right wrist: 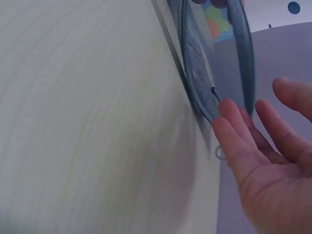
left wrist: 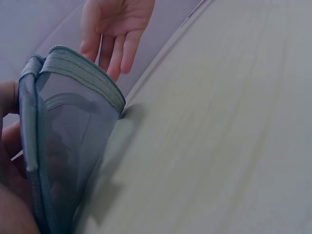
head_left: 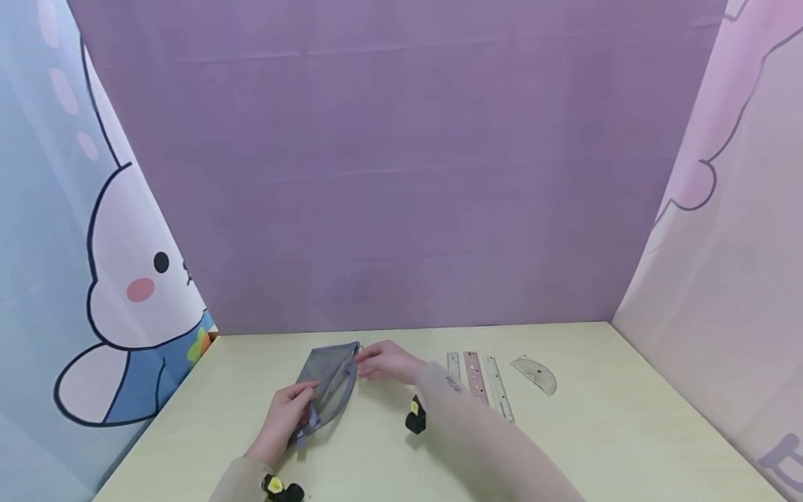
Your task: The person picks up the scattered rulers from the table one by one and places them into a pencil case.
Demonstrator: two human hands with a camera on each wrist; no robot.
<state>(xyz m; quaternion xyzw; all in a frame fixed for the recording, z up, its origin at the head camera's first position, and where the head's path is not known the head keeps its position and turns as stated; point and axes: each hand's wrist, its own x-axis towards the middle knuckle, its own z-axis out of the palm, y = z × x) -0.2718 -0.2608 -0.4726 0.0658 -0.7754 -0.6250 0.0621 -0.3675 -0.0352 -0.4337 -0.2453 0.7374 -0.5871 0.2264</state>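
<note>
A grey-blue mesh zipper pouch [head_left: 327,369] is held up over the left part of the table, its zipped edge parted. My left hand [head_left: 285,418] grips the pouch by its near left side, thumb on the outside. At the far right end of the pouch, my right hand [head_left: 390,362] has its fingers extended beside the opening. In the right wrist view, the fingertips [right wrist: 229,114] reach the pouch's edge, and a small metal ring [right wrist: 220,153] shows beside them. Whether they press on the fabric is unclear.
Right of the hands lie a clear ruler [head_left: 454,362], a pink ruler [head_left: 475,373] and another clear ruler [head_left: 498,390], partly behind the right sleeve. A clear protractor [head_left: 534,374] lies further right. A purple backdrop [head_left: 414,174] rises behind the pale table [head_left: 602,432].
</note>
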